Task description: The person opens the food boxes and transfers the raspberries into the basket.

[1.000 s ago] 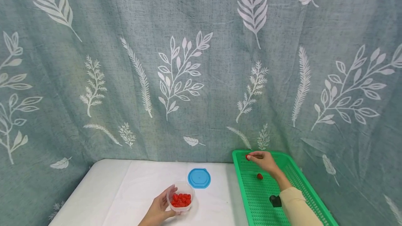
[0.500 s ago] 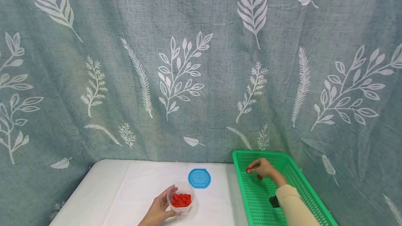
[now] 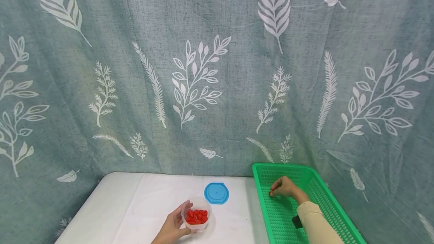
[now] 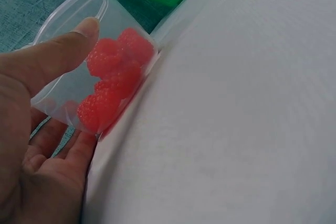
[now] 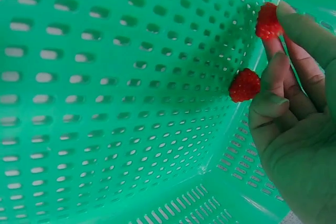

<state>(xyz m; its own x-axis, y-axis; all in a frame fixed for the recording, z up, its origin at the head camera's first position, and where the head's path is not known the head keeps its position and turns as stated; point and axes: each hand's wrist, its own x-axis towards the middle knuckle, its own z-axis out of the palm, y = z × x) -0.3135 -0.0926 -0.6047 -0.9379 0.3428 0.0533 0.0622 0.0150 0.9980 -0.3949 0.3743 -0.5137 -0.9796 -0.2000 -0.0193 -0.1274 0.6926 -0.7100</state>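
Note:
My left hand (image 3: 171,224) grips a clear plastic tub (image 4: 73,85) that stands on the white tablecloth, its thumb on one side and fingers on the other. Several red raspberries (image 4: 118,77) lie inside the tub. Inside the green basket, my right hand (image 3: 286,188) pinches one raspberry (image 5: 269,21) between thumb and fingertips. A second raspberry (image 5: 244,85) lies in the basket right beside the curled fingers; whether they touch it I cannot tell. From the head view, the right hand partly hides these two berries.
Behind the tub lies a round blue lid (image 3: 216,193) on the white table (image 3: 135,206). The green perforated basket (image 3: 264,214) stands at the right, its raised rim around my right forearm. A patterned curtain (image 3: 217,86) hangs along the back.
My right hand has moved nearer inside the basket with its raspberry, down to the spot where the loose raspberry lies. The left hand and the tub have stayed in place.

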